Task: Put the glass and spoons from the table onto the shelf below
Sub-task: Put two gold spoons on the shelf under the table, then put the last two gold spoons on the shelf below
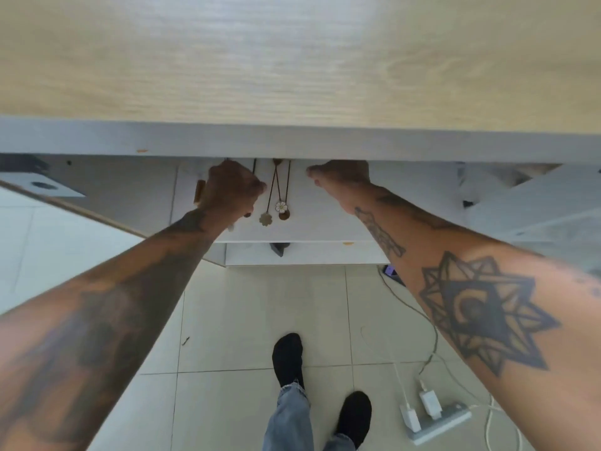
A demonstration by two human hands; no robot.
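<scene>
Spoons (276, 193) lie on white shelf (318, 219) under table (292, 60); left hand (232, 190) fisted, contents unclear; right hand (340, 174) grip hidden.

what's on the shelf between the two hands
In the head view, thin long-handled spoons lie on the white shelf between the left hand and right hand.

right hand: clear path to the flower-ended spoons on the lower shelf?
Probably yes. The right hand is already under the tabletop, beside the spoons on the shelf, with bare shelf between. The left hand sits on their other side.
</scene>
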